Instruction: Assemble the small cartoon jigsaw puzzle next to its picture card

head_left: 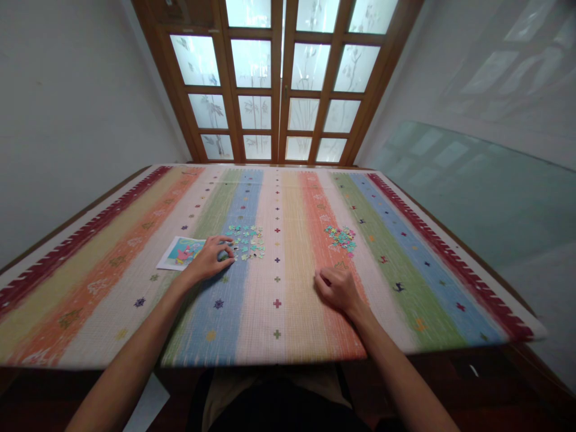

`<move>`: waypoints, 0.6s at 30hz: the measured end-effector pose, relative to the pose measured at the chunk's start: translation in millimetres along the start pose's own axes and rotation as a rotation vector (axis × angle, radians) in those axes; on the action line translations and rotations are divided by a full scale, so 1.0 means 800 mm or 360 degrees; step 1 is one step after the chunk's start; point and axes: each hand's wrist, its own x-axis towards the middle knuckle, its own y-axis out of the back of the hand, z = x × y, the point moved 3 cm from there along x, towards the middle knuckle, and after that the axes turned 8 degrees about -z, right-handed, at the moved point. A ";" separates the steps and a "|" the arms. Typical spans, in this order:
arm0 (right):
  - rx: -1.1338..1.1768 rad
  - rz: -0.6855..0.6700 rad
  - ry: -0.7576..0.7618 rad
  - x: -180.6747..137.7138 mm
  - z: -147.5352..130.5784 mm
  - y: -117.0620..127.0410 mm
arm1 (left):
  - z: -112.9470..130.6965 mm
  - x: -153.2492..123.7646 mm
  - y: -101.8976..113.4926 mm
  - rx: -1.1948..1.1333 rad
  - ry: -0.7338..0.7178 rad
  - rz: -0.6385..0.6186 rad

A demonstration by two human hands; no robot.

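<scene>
Left hand (210, 258) half-curled, grip unclear, across picture card (179, 252) beside puzzle pieces (244, 242); right hand (337, 288) fisted near piece heap (342, 239).

The small puzzle pieces (245, 242) are blue-green with bits of yellow, laid out flat with little gaps. At three o'clock from them sits a messy bunch of more pieces (344, 238), blue-green, pink and yellow. At nine o'clock, a white-edged picture card (179, 254) lies flat, a bit crooked, its right side partly hidden.
</scene>
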 end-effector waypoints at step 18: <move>0.0026 -0.0017 -0.0066 -0.003 0.006 -0.005 | 0.008 0.001 -0.003 -0.0091 0.0019 0.0055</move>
